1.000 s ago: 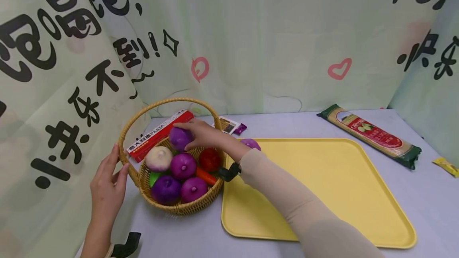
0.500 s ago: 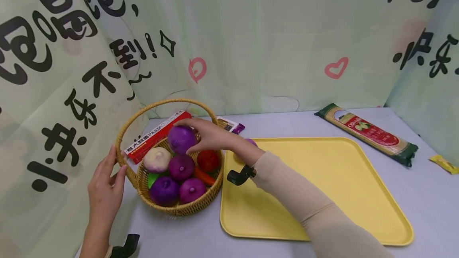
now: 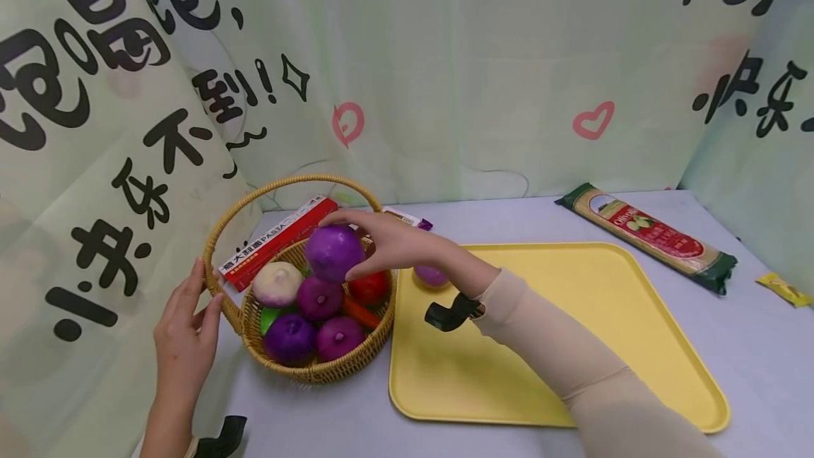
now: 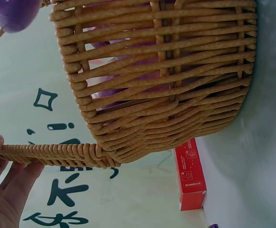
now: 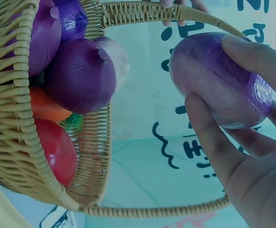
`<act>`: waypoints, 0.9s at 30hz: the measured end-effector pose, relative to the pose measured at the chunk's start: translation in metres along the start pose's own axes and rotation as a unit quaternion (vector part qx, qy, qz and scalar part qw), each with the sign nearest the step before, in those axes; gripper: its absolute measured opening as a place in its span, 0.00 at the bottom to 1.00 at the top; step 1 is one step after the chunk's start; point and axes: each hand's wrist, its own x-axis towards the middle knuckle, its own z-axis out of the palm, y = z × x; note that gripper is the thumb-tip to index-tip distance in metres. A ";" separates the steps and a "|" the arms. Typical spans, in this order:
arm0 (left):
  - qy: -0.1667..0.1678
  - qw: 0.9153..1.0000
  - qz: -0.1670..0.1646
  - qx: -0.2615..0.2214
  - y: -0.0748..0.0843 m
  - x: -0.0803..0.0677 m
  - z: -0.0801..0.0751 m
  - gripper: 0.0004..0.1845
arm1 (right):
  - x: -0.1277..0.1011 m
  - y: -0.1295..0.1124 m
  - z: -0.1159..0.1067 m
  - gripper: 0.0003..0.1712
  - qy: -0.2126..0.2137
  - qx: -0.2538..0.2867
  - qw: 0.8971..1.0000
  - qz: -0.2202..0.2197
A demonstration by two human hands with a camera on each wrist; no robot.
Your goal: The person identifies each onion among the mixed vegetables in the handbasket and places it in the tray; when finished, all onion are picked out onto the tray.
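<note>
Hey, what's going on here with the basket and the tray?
A person's right hand holds a purple onion above a wicker basket of toy vegetables, under its handle. The left hand steadies the basket's rim. Beside it lies a yellow tray with one purple onion on it.

Rough woven wicker basket; smooth, glossy, probably plastic purple onion.
</note>
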 end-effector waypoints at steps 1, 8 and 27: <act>0.000 1.000 0.000 0.000 0.000 0.000 0.000 0.41 | -0.003 0.000 -0.002 0.42 0.000 0.009 1.000 0.000; 0.000 1.000 0.003 0.005 0.001 0.001 0.001 0.41 | -0.023 -0.002 -0.015 0.42 0.005 0.074 0.997 -0.006; 0.000 1.000 0.004 0.003 0.002 0.000 -0.001 0.41 | -0.096 0.025 -0.052 0.43 0.069 0.124 0.988 0.065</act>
